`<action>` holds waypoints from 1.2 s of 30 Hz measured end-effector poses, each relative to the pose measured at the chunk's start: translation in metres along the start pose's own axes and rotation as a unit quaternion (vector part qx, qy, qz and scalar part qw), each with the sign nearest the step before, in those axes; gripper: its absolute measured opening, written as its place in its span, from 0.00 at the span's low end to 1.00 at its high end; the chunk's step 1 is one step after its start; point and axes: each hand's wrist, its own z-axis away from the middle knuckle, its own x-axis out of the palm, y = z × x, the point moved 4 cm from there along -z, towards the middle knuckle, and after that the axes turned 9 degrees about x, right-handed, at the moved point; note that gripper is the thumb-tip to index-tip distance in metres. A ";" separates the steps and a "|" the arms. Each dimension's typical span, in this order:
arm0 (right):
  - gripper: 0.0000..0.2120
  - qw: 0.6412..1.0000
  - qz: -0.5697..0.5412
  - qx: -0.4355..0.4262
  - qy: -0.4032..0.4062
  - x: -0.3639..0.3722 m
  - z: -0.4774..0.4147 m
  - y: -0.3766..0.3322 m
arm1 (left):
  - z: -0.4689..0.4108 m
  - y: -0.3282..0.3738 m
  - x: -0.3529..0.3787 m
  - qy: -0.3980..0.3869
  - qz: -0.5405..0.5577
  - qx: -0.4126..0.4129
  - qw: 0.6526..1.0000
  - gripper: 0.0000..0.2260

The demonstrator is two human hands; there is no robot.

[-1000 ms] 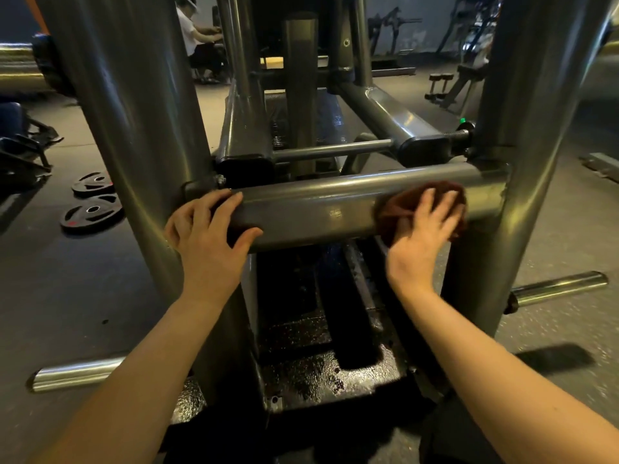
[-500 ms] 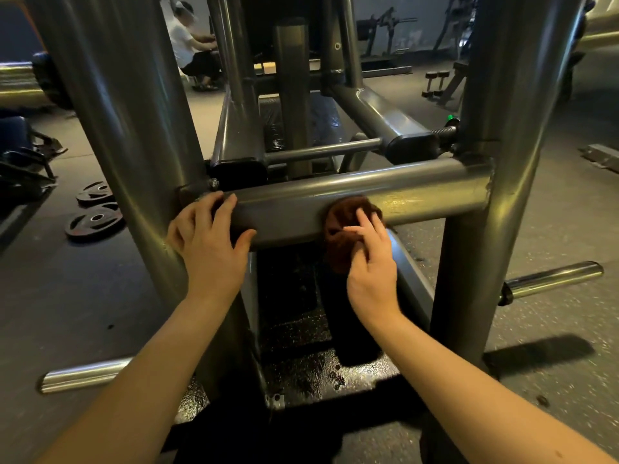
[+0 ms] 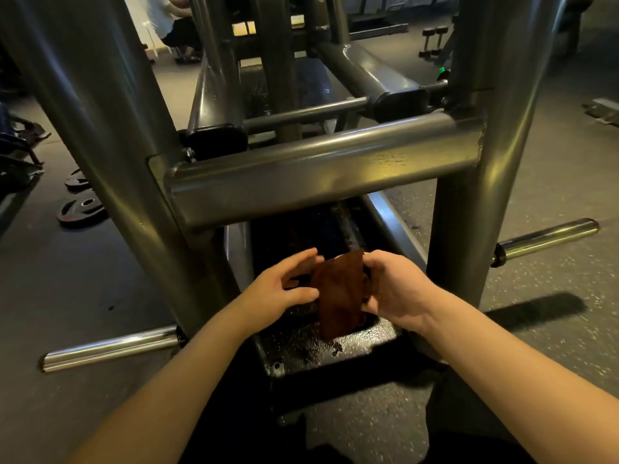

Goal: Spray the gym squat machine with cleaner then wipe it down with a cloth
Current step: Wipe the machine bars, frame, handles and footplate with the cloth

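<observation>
On the dark rubber gym floor at far left: round black weight plates (image 3: 82,209), lying flat. Next, a polished chrome plate peg (image 3: 110,348), jutting from the frame base. Left hand (image 3: 284,286): forearm reaching forward, fingers spread and curved, tips touching the cloth's edge, not clenched. Rust-brown terry cloth (image 3: 338,293): hanging between both hands, below the grey steel tubular squat machine crossbar (image 3: 318,172), clear of it. Right hand (image 3: 392,289): fingers curled, pinching the cloth's upper right edge. Far right, a second chrome peg (image 3: 546,241).
</observation>
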 end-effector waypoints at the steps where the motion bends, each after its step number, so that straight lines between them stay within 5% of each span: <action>1: 0.15 1.000 0.011 0.015 -0.009 -0.002 0.000 0.000 | 0.000 0.001 0.002 0.000 0.016 -0.008 1.000 0.25; 5: 0.13 0.996 0.083 0.015 -0.042 -0.010 0.001 -0.001 | -0.007 -0.007 0.001 0.064 -0.028 -0.027 0.997 0.02; 7: 0.23 0.980 0.196 -0.029 -0.010 -0.016 0.001 -0.002 | -0.011 -0.008 0.001 0.087 -0.044 -0.040 0.994 0.05; 10: 0.41 0.886 0.420 -0.116 0.159 -0.025 0.005 -0.010 | -0.015 0.002 0.005 0.104 -0.067 -0.029 0.992 0.07; 15: 0.34 0.798 0.501 -0.192 0.275 -0.034 -0.002 -0.008 | -0.024 0.014 0.012 0.119 -0.106 0.009 0.987 0.07; 17: 0.24 0.805 0.470 -0.203 0.300 -0.035 0.000 -0.002 | -0.029 0.019 0.012 0.126 -0.134 0.025 0.983 0.05; 21: 0.14 0.974 0.143 -0.115 0.135 -0.019 -0.003 0.016 | -0.037 0.033 0.020 0.114 -0.173 0.051 0.977 0.03; 24: 0.17 0.991 0.050 -0.114 0.051 -0.012 -0.007 0.015 | -0.042 0.043 0.026 0.091 -0.180 0.080 0.976 0.03; 30: 0.11 0.964 -0.008 -0.220 0.150 -0.018 0.004 -0.019 | -0.048 0.073 0.016 0.168 -0.275 0.213 0.922 0.15; 36: 0.12 0.785 0.079 -0.523 0.321 -0.034 0.044 -0.111 | -0.047 0.111 -0.036 0.352 -0.419 0.251 0.799 0.20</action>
